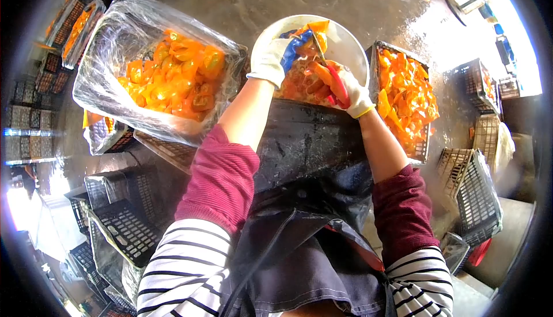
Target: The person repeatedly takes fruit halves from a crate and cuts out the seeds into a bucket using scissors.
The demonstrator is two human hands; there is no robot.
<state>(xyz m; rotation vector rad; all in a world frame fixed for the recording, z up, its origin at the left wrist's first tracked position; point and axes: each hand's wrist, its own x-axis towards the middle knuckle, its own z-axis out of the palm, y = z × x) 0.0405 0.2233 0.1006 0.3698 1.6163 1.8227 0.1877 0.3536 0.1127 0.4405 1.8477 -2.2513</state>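
My left hand (280, 57), in a white and blue glove, is closed on an orange packet (318, 27) over a round white tub (352, 37). Fingers of my right hand (349, 91), in a white and orange glove, are wrapped round red-handled scissors (339, 86), whose blade points up beside the packet. Reddish, wet contents (296, 80) lie in the tub below both hands. On the left, a plastic-lined crate (95, 83) holds orange packets (184, 66). Another crate (426, 150) on the right is full of crumpled orange packets (403, 95).
Black crates (124, 230) are stacked at the lower left, with more crates (478, 196) at the right. Further crates with orange packets (78, 31) stand at the upper left. The dark floor (230, 0) looks wet. A black apron (311, 144) covers my lap.
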